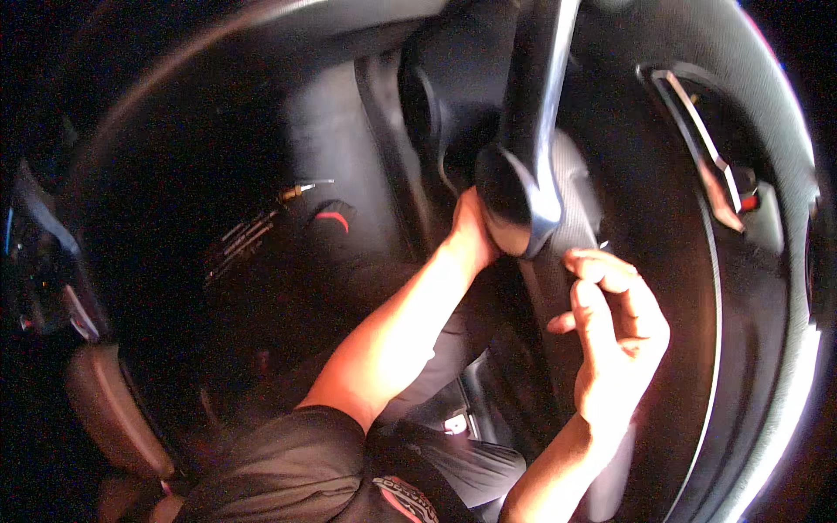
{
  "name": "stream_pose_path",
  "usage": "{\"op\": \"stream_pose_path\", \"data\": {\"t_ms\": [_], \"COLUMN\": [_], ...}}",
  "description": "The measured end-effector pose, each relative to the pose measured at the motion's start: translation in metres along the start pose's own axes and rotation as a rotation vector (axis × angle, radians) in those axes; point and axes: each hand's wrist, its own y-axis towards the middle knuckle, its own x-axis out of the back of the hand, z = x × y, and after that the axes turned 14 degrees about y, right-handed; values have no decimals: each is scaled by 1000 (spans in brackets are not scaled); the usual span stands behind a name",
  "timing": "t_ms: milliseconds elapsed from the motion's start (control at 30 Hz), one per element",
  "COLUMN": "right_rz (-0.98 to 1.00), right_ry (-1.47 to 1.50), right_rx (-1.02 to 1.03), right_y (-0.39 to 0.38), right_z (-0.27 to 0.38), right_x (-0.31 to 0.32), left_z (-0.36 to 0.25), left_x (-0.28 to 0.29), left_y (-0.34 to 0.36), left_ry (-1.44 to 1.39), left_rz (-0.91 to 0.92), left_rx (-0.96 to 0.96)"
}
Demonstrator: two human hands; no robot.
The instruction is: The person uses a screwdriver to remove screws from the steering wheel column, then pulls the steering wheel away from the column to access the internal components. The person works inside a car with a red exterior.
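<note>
A dark upright part with a glossy rounded lower end (523, 200) hangs before me in a car's interior; its exact kind I cannot make out. My left hand (471, 228) reaches in behind its left side, against it, and its fingers are hidden. Just right of the glossy end is a grey textured panel (573, 196). At this panel's lower edge my right hand (619, 336) is curled, thumb and forefinger brought close together. Whatever may be between these fingertips is too small and dark to name.
A door panel with an inner handle (702, 144) curves along the right. Several slim tools, one a yellow-handled screwdriver (292, 193), lie at the left beside a dark object with a red arc (335, 216). At the far left stands a brown padded part (118, 410).
</note>
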Motion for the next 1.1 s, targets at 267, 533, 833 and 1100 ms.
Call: {"op": "stream_pose_path", "data": {"t_ms": [267, 533, 833, 1100], "right_rz": [-103, -100, -93, -129], "right_ry": [82, 78, 43, -81], "right_rx": [-74, -63, -23, -14], "right_y": [-6, -11, 7, 0], "right_z": [14, -5, -17, 5], "right_x": [-17, -6, -3, -16], "left_z": [8, 16, -39, -50], "left_x": [13, -4, -62, -40], "left_y": [25, -40, -46, -60], "left_ry": [-83, 48, 115, 434], "left_rz": [-46, -283, -471, -308], "left_rx": [14, -57, -38, 66]}}
